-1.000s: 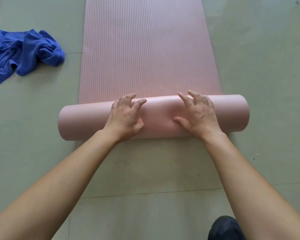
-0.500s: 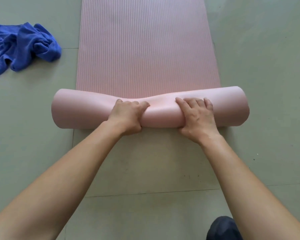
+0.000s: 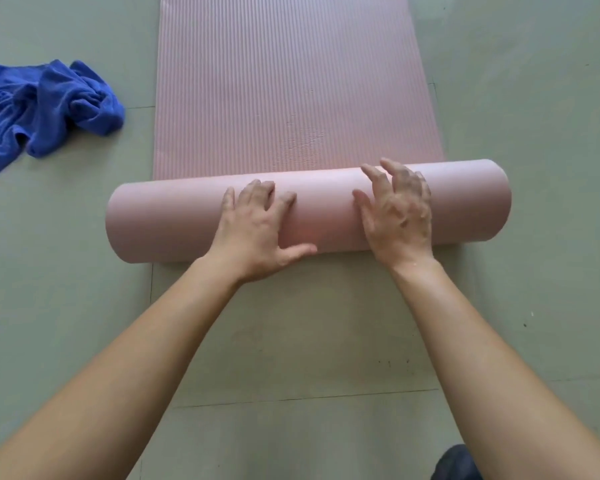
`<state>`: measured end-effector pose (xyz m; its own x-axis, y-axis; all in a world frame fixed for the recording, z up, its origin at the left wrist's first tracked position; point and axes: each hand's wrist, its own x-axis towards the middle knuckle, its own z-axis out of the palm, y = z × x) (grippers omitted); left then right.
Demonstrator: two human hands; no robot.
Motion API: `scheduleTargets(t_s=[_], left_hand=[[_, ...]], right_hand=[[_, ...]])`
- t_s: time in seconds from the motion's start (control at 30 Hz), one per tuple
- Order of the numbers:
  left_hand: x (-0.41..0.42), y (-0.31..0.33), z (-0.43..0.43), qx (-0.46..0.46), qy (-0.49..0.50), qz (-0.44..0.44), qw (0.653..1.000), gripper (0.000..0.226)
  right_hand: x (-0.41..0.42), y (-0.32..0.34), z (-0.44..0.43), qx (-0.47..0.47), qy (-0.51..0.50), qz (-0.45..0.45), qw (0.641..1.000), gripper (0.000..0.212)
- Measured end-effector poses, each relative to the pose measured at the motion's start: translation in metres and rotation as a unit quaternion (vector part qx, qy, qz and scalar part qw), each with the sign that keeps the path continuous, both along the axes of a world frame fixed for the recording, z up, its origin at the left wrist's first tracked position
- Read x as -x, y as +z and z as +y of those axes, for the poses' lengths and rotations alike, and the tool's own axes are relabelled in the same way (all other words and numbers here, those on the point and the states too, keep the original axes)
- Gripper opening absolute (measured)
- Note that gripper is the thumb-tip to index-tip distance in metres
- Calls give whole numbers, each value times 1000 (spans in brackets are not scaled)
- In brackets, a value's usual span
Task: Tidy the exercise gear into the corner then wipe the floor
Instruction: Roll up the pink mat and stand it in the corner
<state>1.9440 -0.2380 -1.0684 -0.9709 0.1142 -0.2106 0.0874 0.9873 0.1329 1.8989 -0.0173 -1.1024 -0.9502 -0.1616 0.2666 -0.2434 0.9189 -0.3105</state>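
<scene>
On the rolled end of the pink mat point(image 3: 174, 223), my left fingers point(image 3: 257, 195) press down, spread open; my right fingers point(image 3: 400, 178), also spread, seem barely to touch it. Its unrolled stretch lies flat on the floor point(image 3: 291, 323), with a blue towel point(image 3: 45, 105) to the left.

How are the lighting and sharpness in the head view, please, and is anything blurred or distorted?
Head view: soft, even light, no glare, only a faint shadow under the rolled mat; the right hand looks slightly motion-blurred, the left hand sharper; the wide lens makes the near forearms loom large.
</scene>
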Motion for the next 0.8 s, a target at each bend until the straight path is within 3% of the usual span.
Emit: scheduleTargets(t_s=[0.07, 0.1, 0.2, 0.37, 0.53, 0.67, 0.73, 0.8], left_hand=[[5, -14, 5, 115, -22, -76, 990, 129], [9, -20, 7, 144, -22, -85, 986, 135], [16, -32, 12, 131, -6, -48, 990, 111], [18, -12, 7, 68, -14, -31, 997, 74], [33, 34, 0, -1, -48, -183, 982, 60], [37, 46, -9, -74, -16, -342, 937, 89], [31, 41, -10, -43, -12, -257, 965, 88], [21, 35, -7, -27, -6, -80, 996, 72]], right_hand=[[-7, -2, -1, 0, 22, -11, 1000, 45], [-11, -3, 0, -3, 38, -47, 998, 52], [-22, -8, 11, -59, 102, -151, 981, 86], [-20, 6, 23, -158, 119, -185, 963, 130], [0, 48, 29, -189, 163, -248, 936, 110], [16, 58, 28, -164, 177, -372, 896, 122], [20, 50, 25, -141, 141, -333, 921, 111], [22, 38, 18, -100, 81, -216, 968, 79]])
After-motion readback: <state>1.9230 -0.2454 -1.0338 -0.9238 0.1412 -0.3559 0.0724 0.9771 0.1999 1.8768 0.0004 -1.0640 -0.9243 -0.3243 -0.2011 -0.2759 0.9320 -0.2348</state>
